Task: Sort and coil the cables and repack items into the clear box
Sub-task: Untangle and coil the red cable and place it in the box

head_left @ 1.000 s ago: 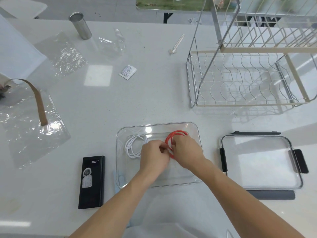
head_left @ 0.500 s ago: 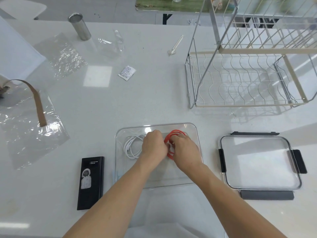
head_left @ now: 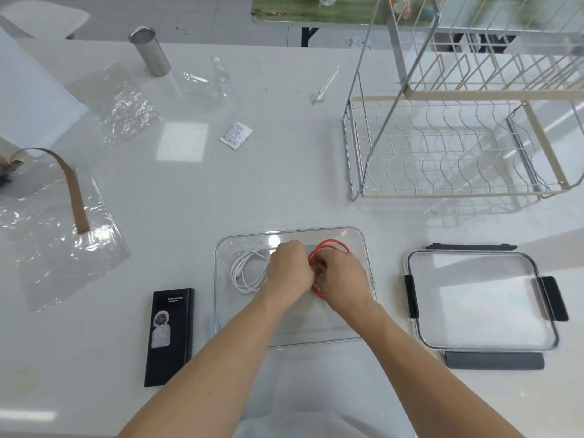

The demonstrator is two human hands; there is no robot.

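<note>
Both hands meet over the box (head_left: 368, 279), lower center of frame. Left hand (head_left: 289, 268) and right hand (head_left: 343, 276) both curled, fingers pinching the red cable (head_left: 328, 246) coil between them. Coil sits in the box's right half, long axis running near-to-far. White cable (head_left: 248, 270) coiled in the left half, just left of the left hand. Power bank (head_left: 169, 336) left of box, lid (head_left: 480, 300) right. Rack (head_left: 458, 147) upper right.

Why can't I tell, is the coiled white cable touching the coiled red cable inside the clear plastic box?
Cannot tell. In the head view the left hand covers the space between the coiled white cable and the coiled red cable.
</note>
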